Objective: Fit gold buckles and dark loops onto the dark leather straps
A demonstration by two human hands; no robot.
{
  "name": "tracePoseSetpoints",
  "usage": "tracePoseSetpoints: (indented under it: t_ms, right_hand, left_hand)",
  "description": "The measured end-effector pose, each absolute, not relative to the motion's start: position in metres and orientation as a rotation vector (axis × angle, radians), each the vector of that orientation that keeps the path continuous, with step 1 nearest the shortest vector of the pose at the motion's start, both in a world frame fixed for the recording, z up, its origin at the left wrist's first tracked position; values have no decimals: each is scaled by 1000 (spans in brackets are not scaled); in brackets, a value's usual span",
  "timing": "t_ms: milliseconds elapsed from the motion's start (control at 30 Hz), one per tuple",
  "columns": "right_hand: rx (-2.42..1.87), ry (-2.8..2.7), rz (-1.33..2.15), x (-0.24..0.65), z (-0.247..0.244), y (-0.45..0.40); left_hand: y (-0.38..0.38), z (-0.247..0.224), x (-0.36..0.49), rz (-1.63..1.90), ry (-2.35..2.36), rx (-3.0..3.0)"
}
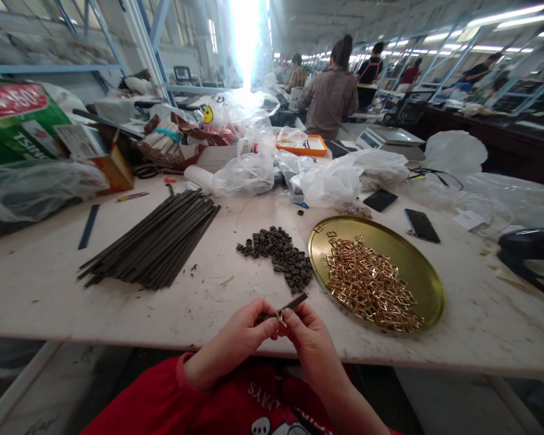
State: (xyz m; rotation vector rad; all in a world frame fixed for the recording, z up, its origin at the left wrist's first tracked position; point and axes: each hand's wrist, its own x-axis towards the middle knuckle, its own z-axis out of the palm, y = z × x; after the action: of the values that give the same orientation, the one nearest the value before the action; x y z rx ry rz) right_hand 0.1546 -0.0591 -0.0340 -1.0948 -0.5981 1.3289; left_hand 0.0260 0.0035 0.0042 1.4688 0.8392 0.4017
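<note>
Both forearms angle in over the tabletop's front edge, red sleeves (163, 393) pushed back, wrists converging mid-edge. My left hand (242, 329) and right hand (316, 343) nearly meet, fingers curled. Thumbs and fingertips pinch a dark strip (298, 301) and a gold buckle (280, 318) between them; strip's free end sticks up and right past the right fingers. Can't tell how far the strip is threaded.

Surface: pale tabletop (236, 302), small dark scraps on it. Round gold tray (419, 272) right of centre, lower rim near the front edge, heap of gold buckles (372, 284) inside. Bundle of dark strips (152, 238) lies diagonally, left half. Pile of dark loops (283, 257) just beside the tray's left rim. Phone (422, 226) toward the right edge. Clear plastic bags (330, 178) crowd the back edge.

Room: large hall, blue frames, ceiling lights; person in brown top (329, 99) beyond the back edge, others farther off.
</note>
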Motion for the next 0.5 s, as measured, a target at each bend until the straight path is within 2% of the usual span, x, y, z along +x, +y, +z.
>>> tracePoseSetpoints:
  t_ms: [500]
  right_hand:
    - [-1144,-637,1296,154,-31,-61]
  left_hand:
    - [-1,4,26,339,888,1514]
